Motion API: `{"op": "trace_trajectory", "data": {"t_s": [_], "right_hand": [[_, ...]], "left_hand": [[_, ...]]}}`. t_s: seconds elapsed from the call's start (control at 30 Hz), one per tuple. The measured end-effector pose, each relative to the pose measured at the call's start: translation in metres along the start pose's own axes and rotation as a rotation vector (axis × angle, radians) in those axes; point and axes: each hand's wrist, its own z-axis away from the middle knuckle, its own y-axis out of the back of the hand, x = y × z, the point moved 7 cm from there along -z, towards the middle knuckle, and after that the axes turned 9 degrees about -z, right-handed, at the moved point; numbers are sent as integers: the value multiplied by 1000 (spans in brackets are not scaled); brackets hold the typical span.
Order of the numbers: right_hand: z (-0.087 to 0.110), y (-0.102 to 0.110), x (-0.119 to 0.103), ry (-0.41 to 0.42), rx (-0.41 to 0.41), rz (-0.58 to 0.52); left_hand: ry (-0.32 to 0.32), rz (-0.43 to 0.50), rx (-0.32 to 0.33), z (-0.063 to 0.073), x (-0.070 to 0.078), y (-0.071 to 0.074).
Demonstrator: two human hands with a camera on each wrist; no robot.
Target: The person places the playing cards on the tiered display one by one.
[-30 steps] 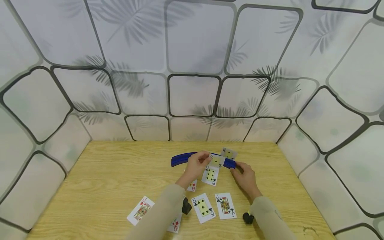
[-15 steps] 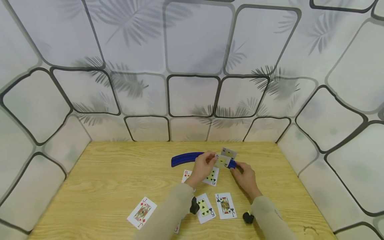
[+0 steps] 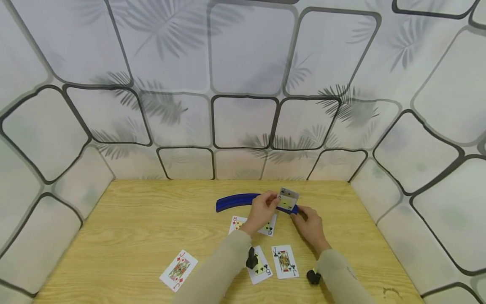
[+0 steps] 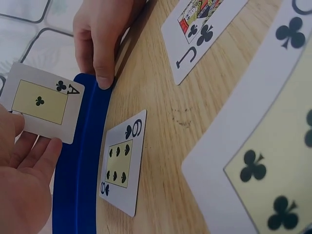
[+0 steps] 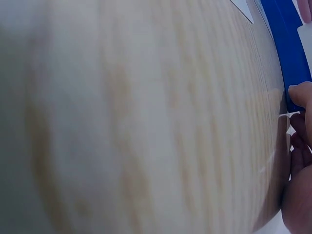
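Note:
A curved blue playing-card holder (image 3: 237, 202) lies toward the back of the table. My left hand (image 3: 262, 211) pinches the ace of clubs (image 4: 41, 102) by one side, at the right part of the holder. Behind the ace stands another card (image 3: 289, 193), partly covered, its face too small to read. With thumb in front and fingers behind, my right hand (image 3: 310, 226) grips the holder's right end. The six of spades (image 4: 119, 161) lies face up just in front of the holder, half hidden by my left hand in the head view.
Beside the six lies an eight of diamonds (image 3: 236, 223), partly under my left wrist. Nearer are the five of clubs (image 3: 262, 272), the jack of clubs (image 3: 285, 261) and, farther left, the jack of diamonds (image 3: 178, 270). Patterned walls (image 3: 243, 122) enclose the wooden table (image 3: 125, 236).
My left hand has moved right along the holder with the ace, which now overlaps the standing card. The eight of diamonds shows more. My right hand stays at the holder's end.

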Motion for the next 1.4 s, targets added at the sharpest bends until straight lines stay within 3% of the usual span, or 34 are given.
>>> {"op": "trace_trajectory", "data": {"t_s": [0.3, 1.03, 1.4], "right_hand": [[0, 0, 1, -10, -8, 4], [-1, -2, 4, -34, 4, 13], [-1, -1, 0, -24, 0, 4]], "left_hand": [[25, -5, -32, -3, -3, -9], [104, -36, -112, -11, -8, -13], [81, -55, -104, -12, -8, -14]]}}
